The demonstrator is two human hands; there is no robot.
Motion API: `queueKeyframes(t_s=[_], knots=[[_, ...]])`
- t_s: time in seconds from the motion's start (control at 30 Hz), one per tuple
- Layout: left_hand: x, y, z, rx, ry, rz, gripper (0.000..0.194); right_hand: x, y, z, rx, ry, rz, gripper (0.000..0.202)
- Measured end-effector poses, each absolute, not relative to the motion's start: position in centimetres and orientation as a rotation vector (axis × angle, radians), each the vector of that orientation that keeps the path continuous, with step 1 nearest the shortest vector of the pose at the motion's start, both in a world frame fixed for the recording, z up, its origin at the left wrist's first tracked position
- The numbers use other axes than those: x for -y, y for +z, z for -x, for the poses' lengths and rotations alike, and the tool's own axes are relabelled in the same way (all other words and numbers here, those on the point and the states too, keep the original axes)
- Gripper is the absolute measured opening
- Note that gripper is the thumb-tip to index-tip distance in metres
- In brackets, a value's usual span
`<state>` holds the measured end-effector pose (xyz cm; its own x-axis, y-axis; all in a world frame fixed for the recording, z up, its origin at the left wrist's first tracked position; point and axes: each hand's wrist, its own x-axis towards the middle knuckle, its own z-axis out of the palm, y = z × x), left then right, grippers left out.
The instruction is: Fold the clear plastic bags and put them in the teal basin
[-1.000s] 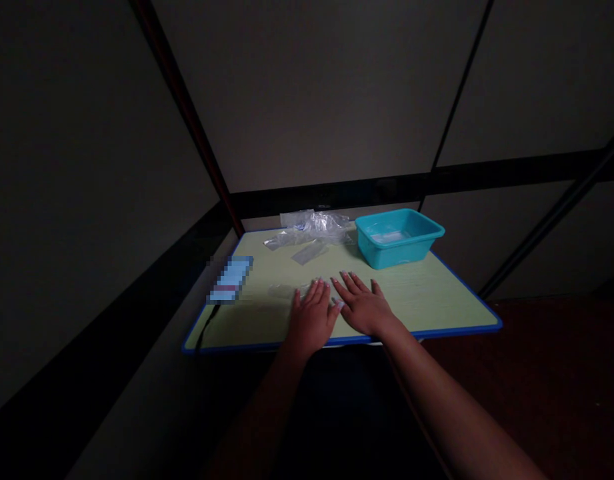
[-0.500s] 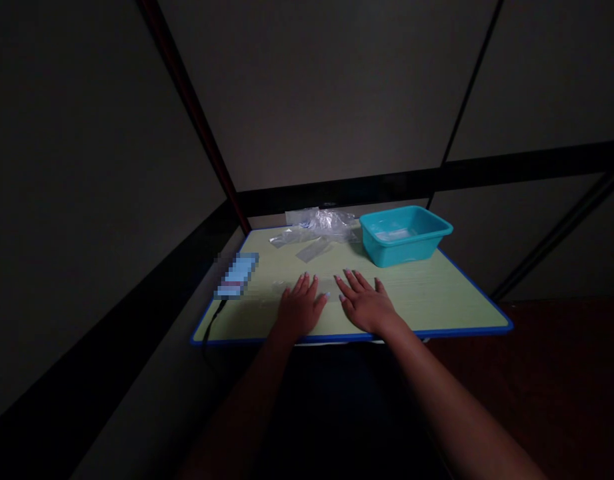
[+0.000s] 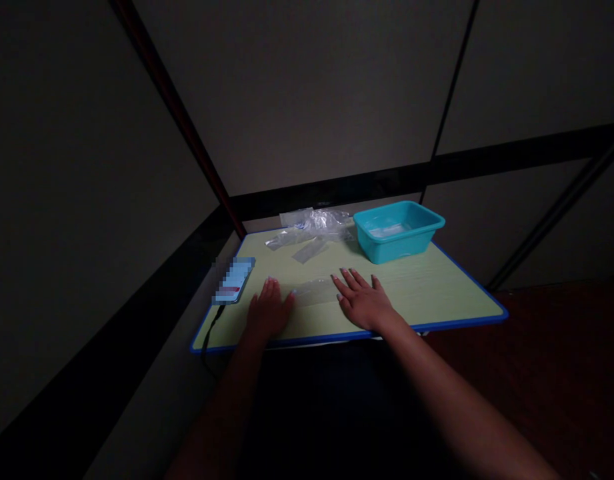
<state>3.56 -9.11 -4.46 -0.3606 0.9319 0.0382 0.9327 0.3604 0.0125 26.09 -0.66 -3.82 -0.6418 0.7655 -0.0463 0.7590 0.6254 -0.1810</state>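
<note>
The left hand (image 3: pixel 269 312), fingers together and thumb apart, and the spread right hand (image 3: pixel 365 302) flank clear film (image 3: pixel 315 292), which light, even palm pressure should best smooth.

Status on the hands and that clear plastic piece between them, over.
Left hand and right hand open, palms down. Clear plastic piece lying flat between them. Turquoise tub and crumpled plastic farther back, not between the hands.
</note>
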Motion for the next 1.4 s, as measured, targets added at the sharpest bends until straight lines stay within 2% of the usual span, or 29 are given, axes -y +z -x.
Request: queueKeyframes(t_s=[0.17, 0.3, 0.43, 0.57, 0.9, 1.2, 1.3, 1.4], knots=[[9.2, -4.4, -3.3, 2.636, -0.028, 1.651, 0.070, 0.8, -3.7, -26.2, 2.793, 0.272, 1.292, 0.056], [9.4, -4.0, -4.7, 2.480, -0.071, 1.647, 0.065, 0.9, -3.7, -26.2, 2.779, 0.269, 1.296, 0.056], [9.3, -3.3, -7.5, 2.228, -0.103, 2.132, 0.055, 1.0, -3.6, -26.1, 2.762, 0.271, 1.291, 0.055], [8.6, -3.1, -9.1, 2.100, -0.107, 2.411, 0.057, 1.0, -3.6, -26.1, 2.774, 0.266, 1.299, 0.055], [9.7, -4.4, -4.8, 2.234, -0.055, 2.258, 0.058, 0.9, -4.3, -26.2, 2.782, 0.217, 1.286, 0.057], [10.8, -5.5, -1.6, 2.457, -0.105, 1.865, 0.063, 0.9, -4.8, -26.4, 2.727, 0.175, 1.214, 0.055], [10.6, -5.3, -3.6, 2.346, -0.195, 1.893, 0.061, 1.1, -4.8, -26.5, 2.690, 0.166, 1.186, 0.053], [10.0, -4.6, -6.7, 2.104, -0.280, 2.164, 0.060, 0.8, -4.3, -26.8, 2.614, 0.187, 1.191, 0.053]])
